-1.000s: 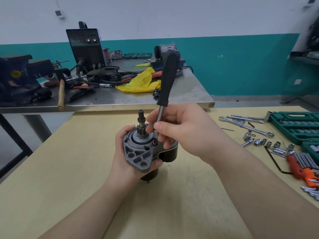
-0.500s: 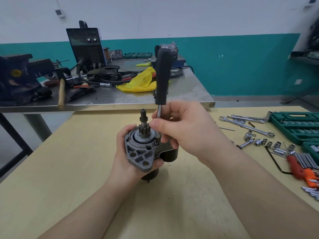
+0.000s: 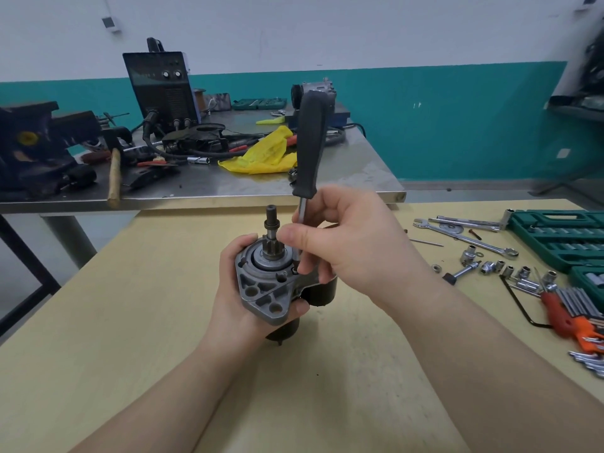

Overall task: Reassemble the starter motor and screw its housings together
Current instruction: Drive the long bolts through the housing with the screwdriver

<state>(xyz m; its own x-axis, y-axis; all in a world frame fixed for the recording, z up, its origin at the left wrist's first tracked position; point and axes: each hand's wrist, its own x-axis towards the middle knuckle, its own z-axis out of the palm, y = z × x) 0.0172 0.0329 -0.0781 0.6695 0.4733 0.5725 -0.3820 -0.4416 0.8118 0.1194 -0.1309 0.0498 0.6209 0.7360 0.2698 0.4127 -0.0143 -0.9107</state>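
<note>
Pale wooden tabletop (image 3: 163, 338) up front, steel workbench (image 3: 359, 165) behind with black welder box (image 3: 160, 86) and yellow rag (image 3: 261, 152). I see left hand (image 3: 235, 305) wrapped round grey cast starter motor (image 3: 264, 289), held upright above the top. Right hand (image 3: 346, 246) pinches the shaft of black-handled screwdriver (image 3: 309, 142); its fingers hide the tip at the flange. Loose chrome sockets (image 3: 503, 269) and green socket case (image 3: 555, 237) lie to the right.

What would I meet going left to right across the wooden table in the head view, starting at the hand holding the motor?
Left hand → starter motor → screwdriver → right hand → combination wrench → loose sockets → hex key set
</note>
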